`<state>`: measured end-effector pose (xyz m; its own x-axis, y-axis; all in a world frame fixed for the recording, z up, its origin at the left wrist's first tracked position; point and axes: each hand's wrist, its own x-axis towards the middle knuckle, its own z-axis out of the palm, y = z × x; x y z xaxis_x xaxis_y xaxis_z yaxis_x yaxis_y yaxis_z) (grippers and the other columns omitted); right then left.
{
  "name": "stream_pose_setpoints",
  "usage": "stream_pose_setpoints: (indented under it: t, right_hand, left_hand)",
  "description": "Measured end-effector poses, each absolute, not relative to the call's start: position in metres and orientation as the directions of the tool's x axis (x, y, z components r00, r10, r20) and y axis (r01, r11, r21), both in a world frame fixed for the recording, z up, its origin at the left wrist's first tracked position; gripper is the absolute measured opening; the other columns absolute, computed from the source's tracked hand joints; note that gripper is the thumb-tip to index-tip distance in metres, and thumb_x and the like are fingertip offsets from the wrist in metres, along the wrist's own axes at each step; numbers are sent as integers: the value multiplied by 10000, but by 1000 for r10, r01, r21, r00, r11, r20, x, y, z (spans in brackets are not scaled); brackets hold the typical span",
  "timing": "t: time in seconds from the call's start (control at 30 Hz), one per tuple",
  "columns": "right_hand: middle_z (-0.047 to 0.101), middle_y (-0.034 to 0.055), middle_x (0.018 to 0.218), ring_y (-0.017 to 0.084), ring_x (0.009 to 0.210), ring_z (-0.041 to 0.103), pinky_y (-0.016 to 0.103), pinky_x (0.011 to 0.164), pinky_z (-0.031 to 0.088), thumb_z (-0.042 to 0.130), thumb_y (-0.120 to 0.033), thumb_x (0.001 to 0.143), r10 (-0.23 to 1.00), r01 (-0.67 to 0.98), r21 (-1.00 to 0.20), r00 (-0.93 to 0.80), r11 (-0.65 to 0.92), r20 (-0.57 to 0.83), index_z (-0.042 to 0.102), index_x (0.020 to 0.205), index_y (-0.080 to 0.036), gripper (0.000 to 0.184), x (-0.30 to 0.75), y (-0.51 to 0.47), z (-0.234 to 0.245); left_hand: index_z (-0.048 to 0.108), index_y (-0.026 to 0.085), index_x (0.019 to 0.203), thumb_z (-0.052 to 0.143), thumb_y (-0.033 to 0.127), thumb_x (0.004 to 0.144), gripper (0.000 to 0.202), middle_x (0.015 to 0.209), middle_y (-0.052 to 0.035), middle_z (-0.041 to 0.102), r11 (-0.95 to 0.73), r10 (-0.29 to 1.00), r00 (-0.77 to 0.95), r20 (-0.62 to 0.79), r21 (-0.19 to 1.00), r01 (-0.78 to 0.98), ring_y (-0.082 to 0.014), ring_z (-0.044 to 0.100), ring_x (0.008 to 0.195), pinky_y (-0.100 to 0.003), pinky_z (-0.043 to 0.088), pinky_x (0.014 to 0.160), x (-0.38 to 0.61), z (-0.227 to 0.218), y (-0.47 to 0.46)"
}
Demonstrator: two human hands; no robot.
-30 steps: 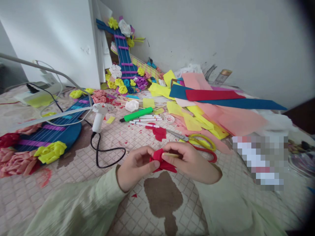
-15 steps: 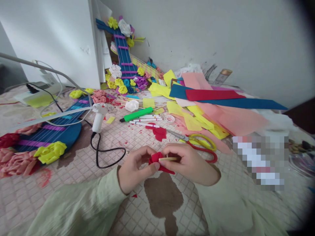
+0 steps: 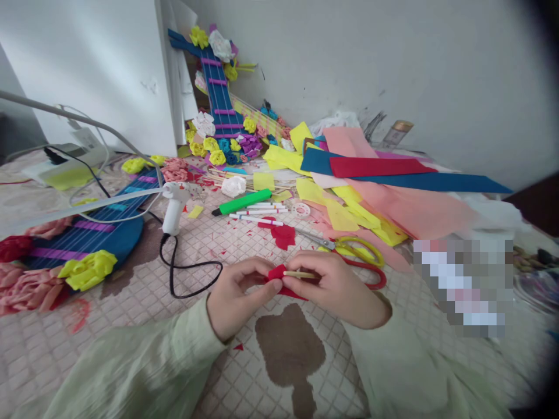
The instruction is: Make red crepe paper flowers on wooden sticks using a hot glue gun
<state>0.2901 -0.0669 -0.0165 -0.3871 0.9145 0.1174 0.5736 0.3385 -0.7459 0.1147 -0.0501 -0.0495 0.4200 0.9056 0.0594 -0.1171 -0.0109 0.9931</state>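
Note:
Between my two hands is a small rolled piece of red crepe paper (image 3: 276, 272), with a flat red end of it hanging below the fingers. My left hand (image 3: 240, 297) pinches the roll between thumb and fingers. On the other side my right hand (image 3: 336, 288) grips a thin wooden stick (image 3: 300, 274) whose tip touches the roll; its far end is hidden in the palm. Just beyond the right hand lie scissors (image 3: 362, 250) with yellow and red handles. A red paper scrap (image 3: 283, 235) is near the blades.
A white glue gun (image 3: 173, 209) with a black cord stands to the left. Blue guitar shapes (image 3: 126, 221) bear paper flowers. A green marker (image 3: 246, 202) and several thin white pens (image 3: 257, 220) lie ahead. Crepe paper strips (image 3: 393, 180) are piled at the back right.
The red paper's hanging end has swung up and shows less below the fingers. The roll and the stick have turned slightly in my hands.

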Motion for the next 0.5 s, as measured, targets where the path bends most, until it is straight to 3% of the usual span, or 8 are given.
stream_pose_setpoints:
  t: [0.1,0.33,0.5]
  right_hand:
    - [521,-26,636,88,586,452,213,524,337,537,-257,824,903,571,-740,-413,356,115,568,694,-172,158,290,-67,-17]
    - [593,-9,699,101,633,507,219,559,369,543,-220,817,917,582,-736,-375,346,134,588,741,-175,99,289,-66,-18]
    - [575,-14,665,95,606,493,214,538,359,541,-214,821,911,606,-713,-397,352,113,592,723,-168,119,289,-66,-20]
  left_hand:
    - [640,127,735,686,187,688,89,734,-40,659,12,903,428,52,989,-146,-141,618,686,-265,527,656,115,-49,-50]
    - [636,131,623,702,166,659,83,735,-35,648,2,940,337,48,989,-145,-134,613,687,-237,522,637,115,-48,-49]
    - [652,131,719,697,176,661,85,704,-24,672,85,918,397,-23,987,-138,-117,615,650,-223,517,633,115,-51,-49]
